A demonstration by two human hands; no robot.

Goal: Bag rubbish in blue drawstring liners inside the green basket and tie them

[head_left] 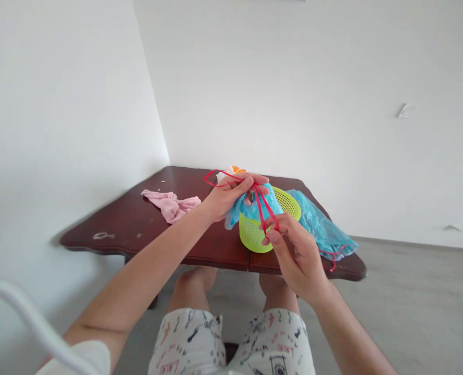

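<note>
My left hand (233,194) is closed around the gathered neck of a blue plastic drawstring bag (272,200). Between the thumb and fingers of my right hand (296,252), lower and nearer to me, is a loop of the bag's red drawstring (269,212), stretched down from the neck. Another red loop sticks out to the left behind my left hand. The bag is over a lime-green mesh basket (254,237), and it hides part of the basket's rim. What the bag contains cannot be made out.
A dark red-brown wooden table (124,219) stands against the white walls. On it lie a crumpled pink cloth (172,207) at left, a second blue bag with red string (321,224) at right, and a white and orange item (237,169) behind my left hand.
</note>
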